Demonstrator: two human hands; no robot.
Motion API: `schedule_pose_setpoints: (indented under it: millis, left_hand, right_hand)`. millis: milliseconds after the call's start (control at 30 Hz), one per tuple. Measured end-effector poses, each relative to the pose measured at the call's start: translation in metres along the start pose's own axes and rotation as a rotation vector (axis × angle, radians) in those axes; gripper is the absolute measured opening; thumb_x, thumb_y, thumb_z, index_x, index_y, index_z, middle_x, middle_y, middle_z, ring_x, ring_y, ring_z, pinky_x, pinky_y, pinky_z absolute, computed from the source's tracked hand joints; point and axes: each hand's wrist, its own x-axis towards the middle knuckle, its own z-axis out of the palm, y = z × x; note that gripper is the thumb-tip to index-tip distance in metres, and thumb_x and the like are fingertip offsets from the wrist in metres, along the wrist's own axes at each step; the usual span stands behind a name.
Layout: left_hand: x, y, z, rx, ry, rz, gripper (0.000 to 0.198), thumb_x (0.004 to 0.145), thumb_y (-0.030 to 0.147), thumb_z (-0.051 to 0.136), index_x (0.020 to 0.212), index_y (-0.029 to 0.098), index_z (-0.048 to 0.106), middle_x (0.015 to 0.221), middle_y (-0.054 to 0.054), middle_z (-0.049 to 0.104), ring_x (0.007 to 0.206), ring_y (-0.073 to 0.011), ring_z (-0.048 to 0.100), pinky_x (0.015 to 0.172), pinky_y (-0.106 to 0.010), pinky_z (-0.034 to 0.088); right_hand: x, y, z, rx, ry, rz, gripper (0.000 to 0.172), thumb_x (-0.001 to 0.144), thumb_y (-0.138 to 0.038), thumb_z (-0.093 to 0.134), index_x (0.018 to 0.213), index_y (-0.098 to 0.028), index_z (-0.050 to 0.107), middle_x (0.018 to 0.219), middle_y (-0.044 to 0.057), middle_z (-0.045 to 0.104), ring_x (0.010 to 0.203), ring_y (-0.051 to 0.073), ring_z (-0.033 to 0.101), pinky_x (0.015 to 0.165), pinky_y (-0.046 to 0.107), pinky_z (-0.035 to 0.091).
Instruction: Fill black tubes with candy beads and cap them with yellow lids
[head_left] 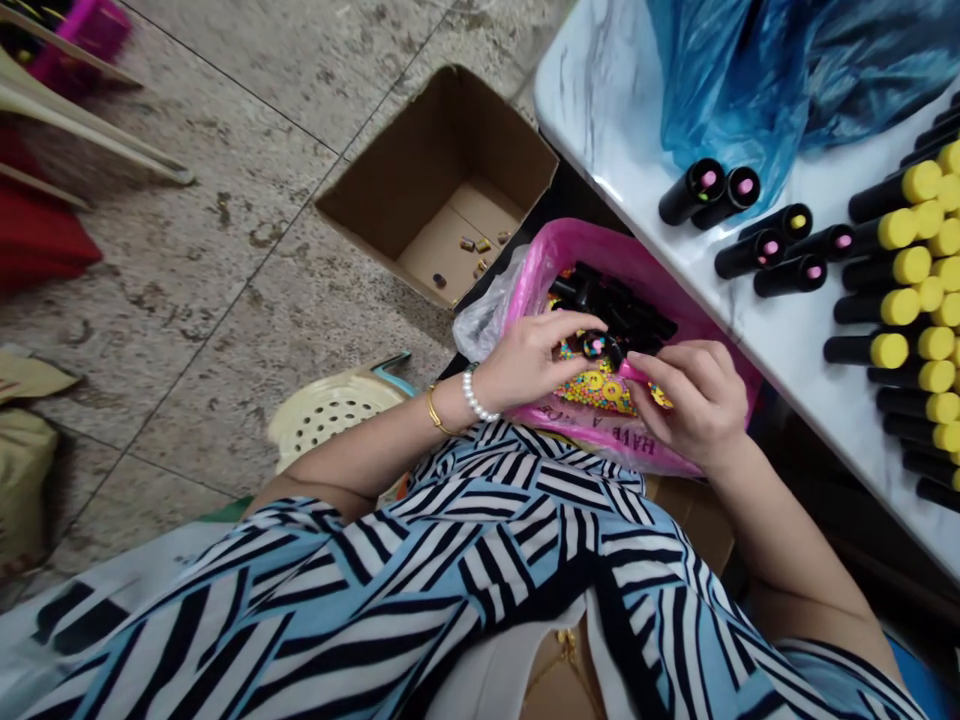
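My left hand (536, 358) is closed around a black tube (600, 347) with a pink tip, held over a pink plastic bag (570, 250) on my lap. My right hand (694, 400) pinches a small pink cap (634, 372) right at the end of that tube. Inside the bag lie several more black tubes (615, 300) and a printed sheet with yellow smiley dots (592, 385). A pearl bracelet and a gold bangle sit on my left wrist.
A white marble-look table (750, 320) on the right carries rows of black tubes with yellow caps (911, 265), uncapped pink-tipped ones (750, 252) and a blue plastic bag (757, 70). An open cardboard box (442, 170) and a cream perforated stool (330, 410) stand on the tiled floor.
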Motion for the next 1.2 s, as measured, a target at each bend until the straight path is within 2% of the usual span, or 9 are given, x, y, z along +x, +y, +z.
schedule_pose_setpoints:
  millis: [200,300,400,533,667,800,900,1067,1200]
  left_hand:
    - [0.08,-0.003,-0.037,0.16,0.307,0.023,0.036,0.087,0.042,0.08,0.118,0.025,0.073,0.111,-0.008,0.07,0.106,-0.0252,0.067,0.094,-0.042,0.056]
    - [0.121,-0.013,-0.038,0.247,0.294,0.053,0.03,0.086,0.042,0.079,0.11,0.026,0.074,0.101,-0.009,0.069,0.102,-0.0277,0.064,0.094,-0.047,0.054]
    - [0.138,-0.014,-0.031,0.326,0.274,0.077,0.029,0.087,0.044,0.078,0.107,0.023,0.073,0.094,-0.008,0.068,0.099,-0.0284,0.064,0.095,-0.049,0.052]
    - [0.109,-0.01,-0.023,0.354,0.296,0.028,0.03,0.096,0.046,0.068,0.116,0.024,0.069,0.1,-0.007,0.07,0.097,-0.0238,0.064,0.091,-0.042,0.052]
    - [0.052,-0.023,-0.019,0.365,0.076,-0.009,0.029,0.101,0.045,0.058,0.095,0.02,0.072,0.087,-0.004,0.069,0.086,-0.0205,0.064,0.089,-0.041,0.05]
    - [0.002,-0.038,-0.021,0.532,-0.029,-0.048,0.027,0.1,0.041,0.06,0.098,0.02,0.076,0.088,-0.006,0.071,0.092,-0.0242,0.062,0.093,-0.045,0.047]
    - [-0.02,-0.035,-0.022,0.651,-0.085,-0.048,0.023,0.1,0.036,0.059,0.107,0.022,0.076,0.094,-0.008,0.073,0.099,-0.0284,0.061,0.09,-0.047,0.045]
    - [-0.016,-0.026,-0.011,0.777,-0.155,-0.1,0.034,0.105,0.029,0.047,0.13,0.018,0.068,0.108,-0.013,0.072,0.106,-0.0322,0.058,0.092,-0.05,0.043]
    - [0.007,-0.039,0.002,0.744,-0.15,-0.17,0.036,0.106,0.028,0.041,0.125,0.012,0.067,0.112,-0.016,0.067,0.121,-0.0368,0.053,0.104,-0.054,0.037]
  right_hand:
    - [-0.01,0.01,0.032,0.252,-0.175,0.251,0.013,0.099,-0.028,0.065,0.109,-0.021,0.068,0.094,0.006,0.075,0.087,0.021,0.07,0.081,0.036,0.057]
    - [-0.016,0.013,0.048,0.297,-0.265,0.269,0.013,0.1,-0.031,0.064,0.107,-0.02,0.066,0.097,0.008,0.074,0.091,0.022,0.07,0.084,0.037,0.058]
    - [-0.018,0.016,0.055,0.331,-0.345,0.247,0.013,0.102,-0.032,0.06,0.105,-0.02,0.065,0.104,0.011,0.072,0.098,0.023,0.069,0.088,0.038,0.058]
    - [-0.012,0.024,0.053,0.322,-0.404,0.205,0.021,0.105,-0.032,0.055,0.116,-0.017,0.066,0.103,0.012,0.071,0.095,0.023,0.068,0.086,0.036,0.056]
    - [0.006,0.035,0.057,0.194,-0.566,0.08,0.026,0.106,-0.032,0.053,0.114,-0.016,0.072,0.104,0.012,0.071,0.097,0.024,0.064,0.086,0.036,0.053]
    - [0.027,0.033,0.082,-0.057,-0.742,0.002,0.024,0.104,-0.022,0.052,0.098,-0.014,0.074,0.097,0.013,0.071,0.093,0.026,0.059,0.079,0.038,0.046]
    - [0.033,0.018,0.11,-0.023,-0.749,-0.048,0.023,0.102,-0.016,0.052,0.098,-0.012,0.074,0.101,0.014,0.072,0.096,0.026,0.059,0.083,0.038,0.045]
    - [0.024,0.003,0.141,0.377,-0.651,0.053,0.016,0.094,-0.011,0.061,0.098,-0.013,0.077,0.099,0.011,0.075,0.095,0.022,0.065,0.086,0.033,0.048]
    - [0.021,0.012,0.127,0.812,-0.563,0.267,0.016,0.09,-0.021,0.073,0.104,-0.017,0.079,0.096,0.004,0.079,0.086,0.018,0.069,0.085,0.03,0.051]
